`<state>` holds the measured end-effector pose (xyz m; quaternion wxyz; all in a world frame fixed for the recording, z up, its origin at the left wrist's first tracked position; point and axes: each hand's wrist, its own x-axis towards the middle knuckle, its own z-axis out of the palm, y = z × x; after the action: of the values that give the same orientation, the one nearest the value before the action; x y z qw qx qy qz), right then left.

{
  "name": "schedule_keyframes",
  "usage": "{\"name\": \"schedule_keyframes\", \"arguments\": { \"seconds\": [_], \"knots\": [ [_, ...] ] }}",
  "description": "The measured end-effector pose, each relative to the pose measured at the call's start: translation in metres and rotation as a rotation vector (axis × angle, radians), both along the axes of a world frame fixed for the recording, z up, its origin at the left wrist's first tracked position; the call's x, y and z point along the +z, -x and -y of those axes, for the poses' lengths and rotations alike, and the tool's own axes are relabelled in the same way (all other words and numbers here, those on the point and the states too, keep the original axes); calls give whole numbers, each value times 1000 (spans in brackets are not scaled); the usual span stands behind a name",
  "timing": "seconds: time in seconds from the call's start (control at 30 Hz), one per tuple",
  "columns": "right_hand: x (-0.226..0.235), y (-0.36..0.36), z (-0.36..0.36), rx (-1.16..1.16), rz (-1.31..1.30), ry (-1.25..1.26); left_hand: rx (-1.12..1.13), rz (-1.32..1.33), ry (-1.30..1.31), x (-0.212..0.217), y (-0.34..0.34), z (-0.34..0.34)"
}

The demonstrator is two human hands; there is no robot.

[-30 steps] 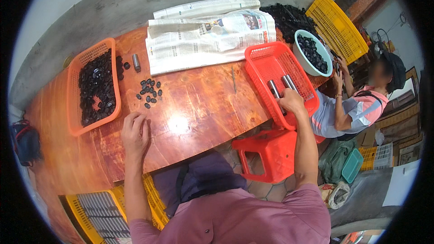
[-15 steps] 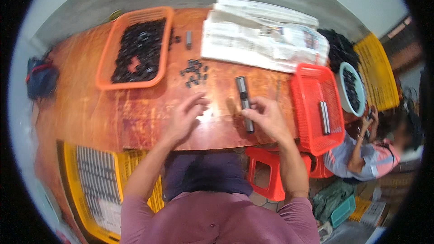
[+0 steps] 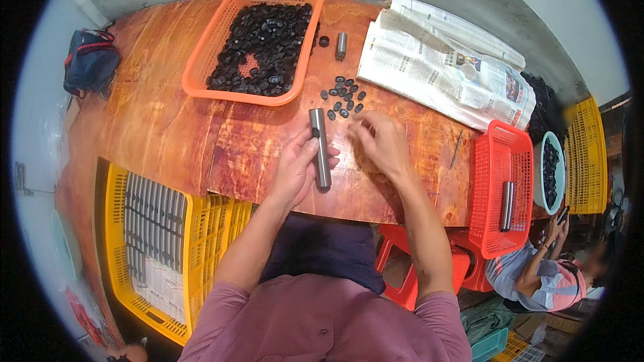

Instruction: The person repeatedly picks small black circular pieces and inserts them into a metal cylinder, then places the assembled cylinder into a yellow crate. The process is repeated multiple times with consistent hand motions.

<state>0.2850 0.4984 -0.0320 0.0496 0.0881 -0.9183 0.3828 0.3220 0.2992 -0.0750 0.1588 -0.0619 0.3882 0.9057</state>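
My left hand [image 3: 295, 164] is closed around a grey metal tube [image 3: 322, 157], holding it nearly upright above the table's near part. A small black plastic piece [image 3: 315, 133] sits against the tube's side, by my thumb. To the right, my right hand [image 3: 381, 141] has its fingers bent together just below a loose group of small black oval pieces [image 3: 347, 92]. Whatever lies between its fingertips is too small or hidden to make out. A short metal tube [image 3: 341, 45] stands farther back, beside a black round piece [image 3: 324, 41].
An orange basket [image 3: 251, 99] of black pieces stands back left, folded newspaper [image 3: 443, 70] back right. A red basket [image 3: 500, 161] holds tubes; a pale blue basin [image 3: 552, 161] is beside it. Lower left, a yellow crate [image 3: 191, 255] holds rows of tubes. A co-worker [image 3: 537, 268] sits at right.
The tube has passed from my right hand to my left. My right hand has moved up toward the small black pieces. The whole view has shifted, with table things appearing farther right.
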Motion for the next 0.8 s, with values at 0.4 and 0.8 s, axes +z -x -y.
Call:
{"name": "schedule_keyframes", "arguments": {
  "seconds": [0.4, 0.8],
  "knots": [
    [-33, 6, 25, -77, -263, -17, -61, -60, 5, 2, 2, 1],
    [-19, 5, 18, -18, -238, -29, -69, -68, 4, -2, 0, 2]
  ]
}}
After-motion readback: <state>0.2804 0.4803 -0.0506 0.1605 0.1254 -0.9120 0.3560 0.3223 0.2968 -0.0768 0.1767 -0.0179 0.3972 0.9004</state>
